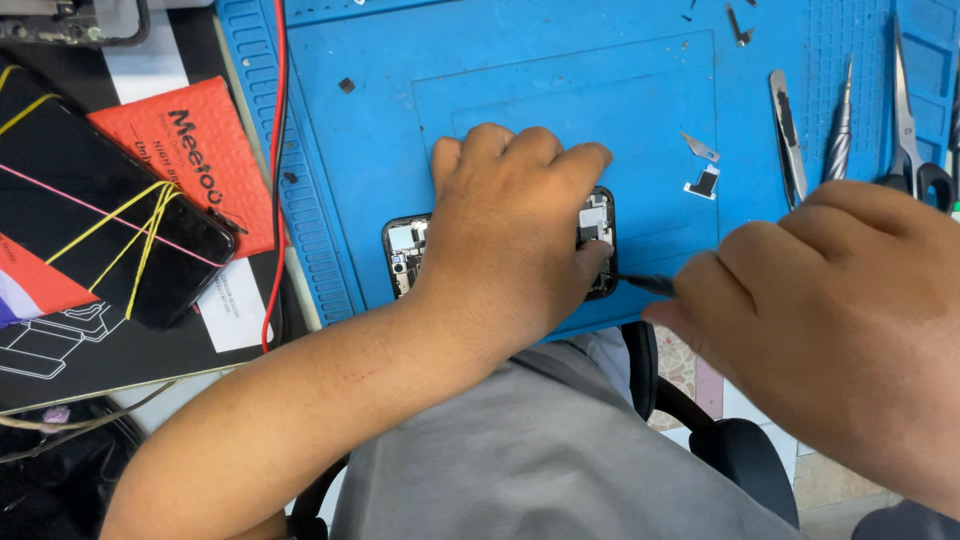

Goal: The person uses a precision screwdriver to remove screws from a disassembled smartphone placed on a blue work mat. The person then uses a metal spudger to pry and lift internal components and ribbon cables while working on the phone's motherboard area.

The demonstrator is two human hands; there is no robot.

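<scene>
An opened phone (405, 255) with bare internals lies on a blue work mat (560, 80) near its front edge. My left hand (510, 235) lies flat over the phone's middle and presses it down, so most of the phone is hidden. My right hand (830, 300) comes in from the right, closed around a thin dark tool (645, 284). The tool's tip touches the phone's right end, just below my left thumb.
Small metal brackets (702, 165) lie on the mat right of the phone. Tweezers (787, 135), a pointed driver (838, 135) and scissors (910, 130) lie at the far right. A black phone wrapped in rubber bands (110, 215), an orange packet (200, 150) and a red cable (276, 140) lie left.
</scene>
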